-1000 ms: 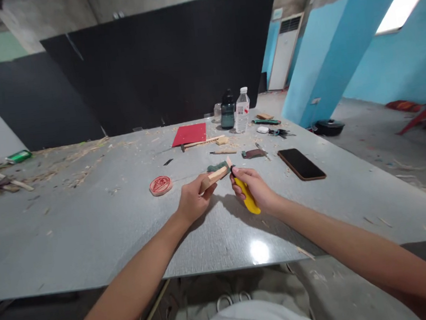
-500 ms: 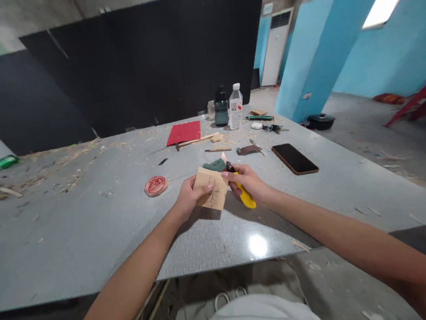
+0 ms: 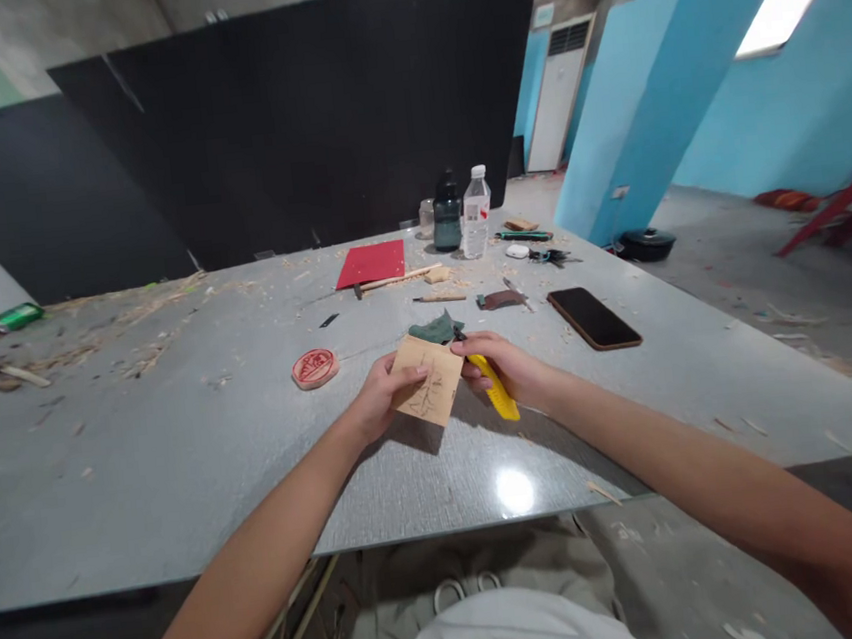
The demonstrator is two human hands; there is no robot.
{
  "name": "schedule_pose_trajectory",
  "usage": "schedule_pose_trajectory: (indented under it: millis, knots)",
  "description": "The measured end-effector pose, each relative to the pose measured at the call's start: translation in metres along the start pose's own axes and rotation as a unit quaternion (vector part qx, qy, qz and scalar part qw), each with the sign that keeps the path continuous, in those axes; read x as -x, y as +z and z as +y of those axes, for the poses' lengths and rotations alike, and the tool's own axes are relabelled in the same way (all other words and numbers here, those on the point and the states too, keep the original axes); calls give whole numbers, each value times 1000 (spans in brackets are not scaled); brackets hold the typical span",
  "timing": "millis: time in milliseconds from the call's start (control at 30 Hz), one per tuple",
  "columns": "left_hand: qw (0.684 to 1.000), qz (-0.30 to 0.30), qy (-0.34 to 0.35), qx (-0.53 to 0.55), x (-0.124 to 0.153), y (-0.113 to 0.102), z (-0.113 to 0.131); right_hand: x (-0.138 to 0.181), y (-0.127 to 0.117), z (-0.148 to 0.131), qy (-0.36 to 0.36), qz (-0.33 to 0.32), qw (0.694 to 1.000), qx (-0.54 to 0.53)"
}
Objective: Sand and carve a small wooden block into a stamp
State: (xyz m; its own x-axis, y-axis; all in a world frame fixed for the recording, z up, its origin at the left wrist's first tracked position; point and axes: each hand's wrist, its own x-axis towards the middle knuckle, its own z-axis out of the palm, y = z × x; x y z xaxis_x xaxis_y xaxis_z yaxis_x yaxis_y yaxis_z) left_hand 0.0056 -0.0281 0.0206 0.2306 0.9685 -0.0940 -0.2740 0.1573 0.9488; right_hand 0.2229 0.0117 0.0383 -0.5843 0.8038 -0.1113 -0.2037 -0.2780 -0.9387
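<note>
My left hand (image 3: 379, 396) grips a thin, square piece of wood (image 3: 433, 391) by its left edge, thumb on the face. Dark line markings run across that face. My right hand (image 3: 504, 364) is closed around a yellow utility knife (image 3: 501, 400); its black front end points away from me, at the wood's upper right edge. How far the blade sticks out I cannot tell. A crumpled dark green cloth (image 3: 434, 328) lies just beyond the wood. To the left of my hands lies a round wooden piece (image 3: 315, 367) with a red design.
On the grey table (image 3: 186, 483) a phone (image 3: 595, 318) lies at the right. Farther back are a red sheet (image 3: 370, 263), a carving tool (image 3: 440, 298), a brown strip (image 3: 500, 299), a dark bottle (image 3: 447, 214) and a clear water bottle (image 3: 476, 214). Wood shavings lie scattered about.
The wood has tilted, and its marked face turns more toward me. The yellow knife has shifted slightly with my right hand; a pale tip seen above its front end no longer shows.
</note>
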Motion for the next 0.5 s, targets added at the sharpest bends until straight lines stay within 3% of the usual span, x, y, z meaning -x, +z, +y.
schedule_pose_trajectory:
  millis: [300,500]
  knots:
    - [998,-36,-34,-24,6,1,6,8,9,-3,-39,-12,996,83]
    - [994,-83,-67,-34,8,-4,6,10,7,-3,-19,-81,991,107]
